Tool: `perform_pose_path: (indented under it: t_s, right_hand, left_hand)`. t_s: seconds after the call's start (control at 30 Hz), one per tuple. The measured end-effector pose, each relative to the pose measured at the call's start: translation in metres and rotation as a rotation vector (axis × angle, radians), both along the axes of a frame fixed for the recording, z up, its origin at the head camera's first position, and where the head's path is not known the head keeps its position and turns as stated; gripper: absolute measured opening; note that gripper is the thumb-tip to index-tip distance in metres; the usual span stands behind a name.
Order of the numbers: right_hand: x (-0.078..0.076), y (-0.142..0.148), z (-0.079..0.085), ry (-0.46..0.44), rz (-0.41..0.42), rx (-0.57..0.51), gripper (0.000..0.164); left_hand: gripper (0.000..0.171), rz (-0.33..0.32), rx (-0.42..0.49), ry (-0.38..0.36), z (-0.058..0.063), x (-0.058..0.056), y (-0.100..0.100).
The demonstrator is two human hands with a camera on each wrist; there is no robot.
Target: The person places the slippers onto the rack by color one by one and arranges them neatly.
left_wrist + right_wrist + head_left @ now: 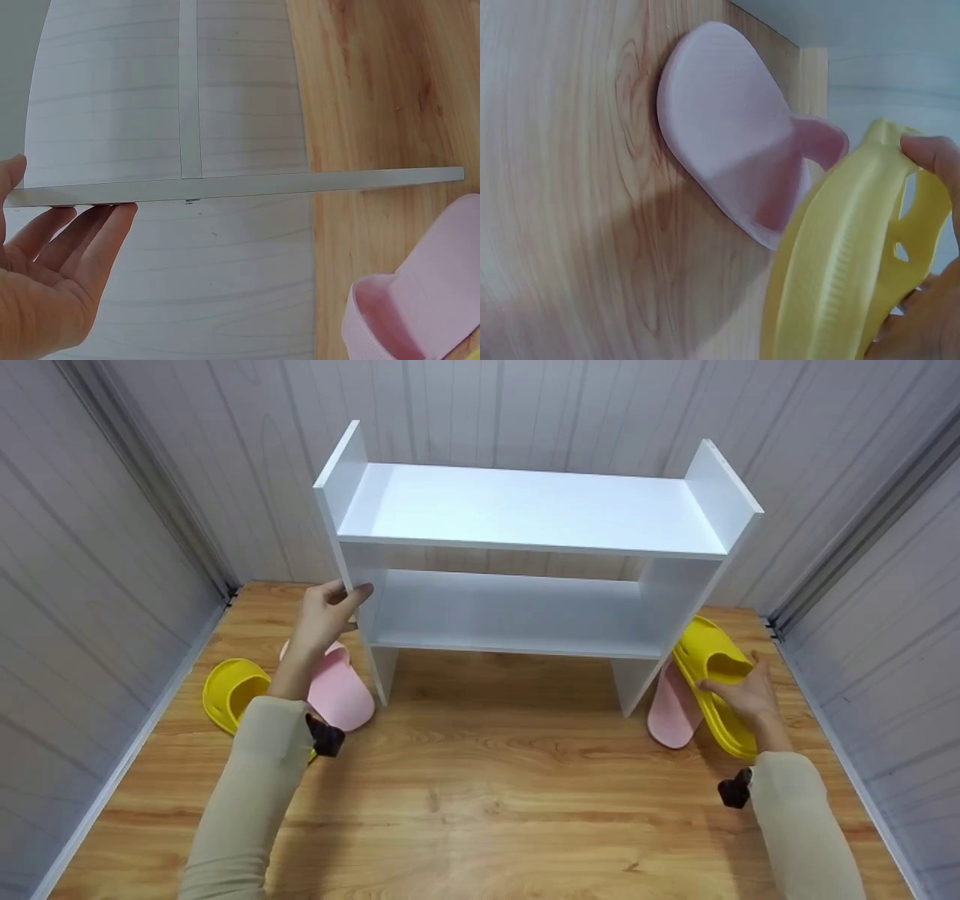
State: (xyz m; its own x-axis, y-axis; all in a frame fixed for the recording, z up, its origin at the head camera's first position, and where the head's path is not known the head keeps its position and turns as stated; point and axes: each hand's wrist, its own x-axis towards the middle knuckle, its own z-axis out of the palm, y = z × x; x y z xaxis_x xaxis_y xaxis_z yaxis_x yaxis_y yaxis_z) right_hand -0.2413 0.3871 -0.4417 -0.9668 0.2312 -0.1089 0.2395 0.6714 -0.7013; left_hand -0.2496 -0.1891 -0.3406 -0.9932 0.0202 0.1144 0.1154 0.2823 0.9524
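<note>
A white two-tier shelf [525, 547] stands upright on the wooden floor. My left hand [321, 619] grips the front edge of its left side panel [255, 184], thumb on the inner face and fingers on the outer. On the right, my right hand [746, 697] holds a yellow slipper [705, 645], raised and tilted, with the thumb on its rim in the right wrist view. Beside that slipper, a pink slipper [720, 112] lies on the floor, partly covered by it. Both shelf boards carry nothing.
Left of the shelf lie another pink slipper [345, 690] and a yellow slipper [229, 690], partly hidden by my left arm. Pale panelled walls [465, 405] enclose the wooden floor [480, 795] at the back and on both sides.
</note>
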Motion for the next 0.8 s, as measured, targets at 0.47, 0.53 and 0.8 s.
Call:
perform_pose_path:
  t_s: [0.47, 0.53, 0.8]
  right_hand:
    - [-0.001, 0.018, 0.014, -0.037, 0.264, 0.091, 0.109]
    - [0.0, 0.02, 0.015, -0.036, 0.291, 0.089, 0.108]
    - [0.005, 0.03, 0.022, -0.1, 0.414, 0.086, 0.103]
  left_hand:
    - [0.048, -0.005, 0.042, -0.039, 0.007, 0.005, 0.002]
    - [0.048, -0.002, 0.048, -0.023, 0.004, 0.002, 0.001]
    - [0.049, 0.009, 0.027, 0.006, -0.002, -0.002, 0.0]
